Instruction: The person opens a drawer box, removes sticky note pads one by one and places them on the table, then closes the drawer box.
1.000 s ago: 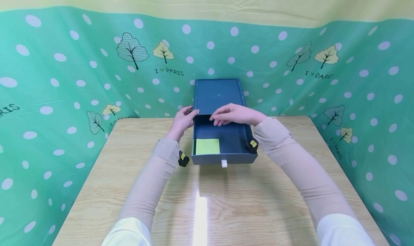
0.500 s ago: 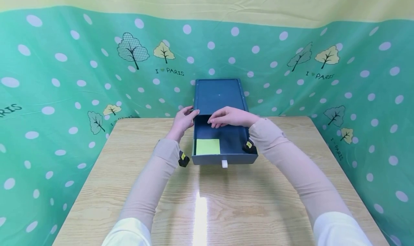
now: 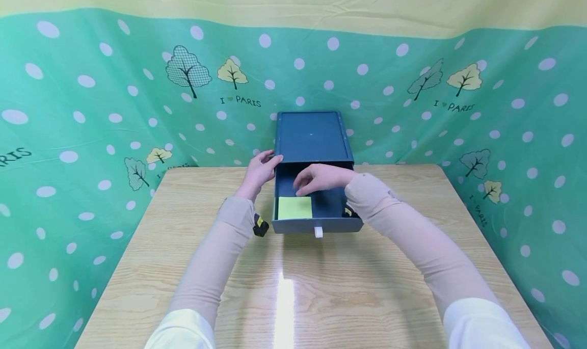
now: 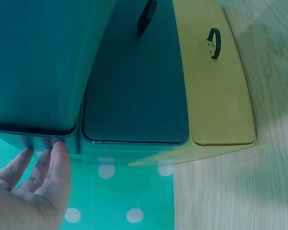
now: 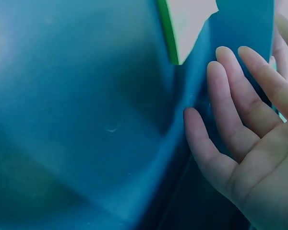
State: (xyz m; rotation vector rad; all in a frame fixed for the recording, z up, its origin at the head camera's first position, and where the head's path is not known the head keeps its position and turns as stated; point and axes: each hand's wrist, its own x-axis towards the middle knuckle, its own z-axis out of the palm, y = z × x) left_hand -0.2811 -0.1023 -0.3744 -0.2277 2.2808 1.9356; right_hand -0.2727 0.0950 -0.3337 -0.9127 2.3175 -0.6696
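A dark blue drawer (image 3: 328, 225) with a white pull tab (image 3: 318, 232) stands pulled out of its cabinet (image 3: 312, 135). In its front left corner lies a yellow-green sticky note pad (image 3: 294, 208); the right wrist view shows the thickness of this pad (image 5: 187, 28). My right hand (image 3: 321, 180) is inside the drawer, just behind the pad, holding nothing, its fingers loosely bent. The right wrist view has these fingers (image 5: 225, 96) spread near the drawer's side wall. My left hand (image 3: 260, 171) touches the cabinet's left side, with extended fingertips (image 4: 60, 148) against it.
Below the pulled-out drawer, the left wrist view shows a closed blue drawer (image 4: 139, 91) and a yellow one (image 4: 221, 100), each with a dark handle. The cabinet stands on a wooden table (image 3: 348, 288) against a green dotted curtain (image 3: 220, 135).
My right hand has come toward the front of the drawer and lower, from the cabinet's front edge to just behind the sticky note pad. The left hand has stayed still.
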